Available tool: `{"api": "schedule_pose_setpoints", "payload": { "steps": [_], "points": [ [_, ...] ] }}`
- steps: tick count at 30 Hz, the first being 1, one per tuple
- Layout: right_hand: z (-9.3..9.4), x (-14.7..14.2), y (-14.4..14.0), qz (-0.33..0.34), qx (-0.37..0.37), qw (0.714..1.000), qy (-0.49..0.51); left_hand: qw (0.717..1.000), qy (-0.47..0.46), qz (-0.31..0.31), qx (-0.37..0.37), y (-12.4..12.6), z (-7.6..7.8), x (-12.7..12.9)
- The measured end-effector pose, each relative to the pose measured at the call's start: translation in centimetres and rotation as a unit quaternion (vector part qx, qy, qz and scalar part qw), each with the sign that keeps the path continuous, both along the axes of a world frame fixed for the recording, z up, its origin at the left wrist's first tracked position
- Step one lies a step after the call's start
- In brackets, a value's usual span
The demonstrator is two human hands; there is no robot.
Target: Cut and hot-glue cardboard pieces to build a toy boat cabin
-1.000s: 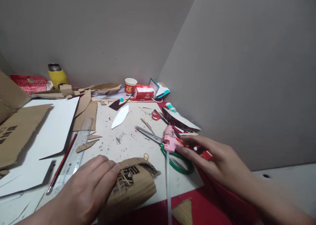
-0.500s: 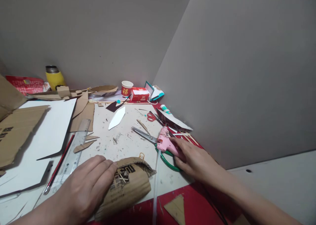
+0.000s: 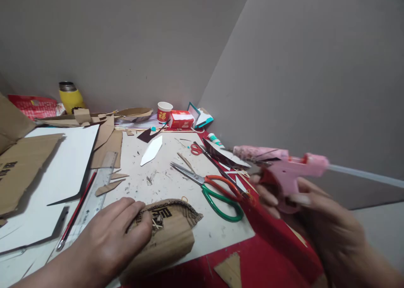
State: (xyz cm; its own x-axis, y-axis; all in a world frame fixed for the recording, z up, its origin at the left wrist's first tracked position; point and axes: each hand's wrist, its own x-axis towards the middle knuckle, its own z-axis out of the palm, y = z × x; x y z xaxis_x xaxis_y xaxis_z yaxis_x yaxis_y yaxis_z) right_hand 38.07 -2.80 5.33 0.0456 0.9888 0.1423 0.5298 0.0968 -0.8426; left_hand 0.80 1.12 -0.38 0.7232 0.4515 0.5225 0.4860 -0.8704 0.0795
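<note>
My right hand (image 3: 303,204) is closed round the handle of a pink hot glue gun (image 3: 284,170), raised above the table's right side. The nozzle points left, and a clear glue stick (image 3: 362,175) sticks out of its back. My left hand (image 3: 110,233) is wrapped over the left end of a curved, folded piece of corrugated cardboard (image 3: 167,241) with black print. Right of that cardboard lie large scissors (image 3: 222,195) with one orange and one green handle, blades pointing to the far left.
A ruler (image 3: 99,187) and a red pencil (image 3: 75,212) lie left of my left hand, beside white board (image 3: 63,166) and cardboard sheets. Small red scissors (image 3: 196,148), a paper cup (image 3: 164,112) and a yellow bottle (image 3: 71,98) stand or lie farther back. A grey wall rises at right.
My right hand has lifted the glue gun off the scissors and moved it right, turning its nozzle to the left. The scissors' orange handle now shows. My left hand stays on the cardboard.
</note>
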Motion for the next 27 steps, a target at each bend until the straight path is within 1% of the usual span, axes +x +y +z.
{"api": "schedule_pose_setpoints", "payload": {
  "steps": [2,3,4,5,7,9,12,14,16,19,22,27],
  "points": [
    [-0.2,-1.1,0.3,0.062,-0.089,0.99,0.091,1.0,0.005,0.005,0.0,0.0,-0.4,-0.2],
    [-0.2,-1.7,0.5,0.089,-0.118,0.984,0.103,1.0,0.005,0.006,0.003,0.0,-0.5,-0.3],
    [-0.1,-2.4,0.7,0.114,-0.133,0.981,0.079,1.0,0.005,0.008,0.006,0.1,-0.7,-0.4],
    [0.1,-3.0,0.8,0.14,-0.133,0.98,0.038,1.0,0.005,0.008,0.008,0.1,-0.8,-0.5],
    [0.9,-4.4,1.3,0.202,-0.11,0.972,-0.057,1.0,0.003,0.01,0.008,0.1,-1.0,-0.7],
    [1.9,-5.7,1.8,0.27,-0.081,0.951,-0.125,1.0,-0.001,0.011,0.001,0.1,-0.9,-0.7],
    [3.1,-7.5,2.6,0.336,-0.053,0.922,-0.183,0.999,-0.014,0.013,-0.029,0.1,-0.4,-0.6],
    [3.3,-8.2,3.0,0.374,-0.038,0.904,-0.202,0.998,-0.024,0.012,-0.056,0.1,-0.1,-0.4],
    [3.1,-8.6,3.3,0.393,-0.019,0.894,-0.215,0.996,-0.026,0.013,-0.082,0.1,0.1,-0.2],
    [2.7,-8.9,3.4,0.382,-0.001,0.895,-0.23,0.992,-0.018,0.011,-0.128,0.1,0.2,0.0],
    [2.7,-9.3,3.4,0.37,-0.013,0.893,-0.258,0.986,-0.014,0.006,-0.167,0.1,0.2,0.1],
    [2.8,-10.0,3.9,0.382,-0.044,0.881,-0.276,0.979,-0.027,0.011,-0.201,0.3,0.2,0.2]
  ]
}}
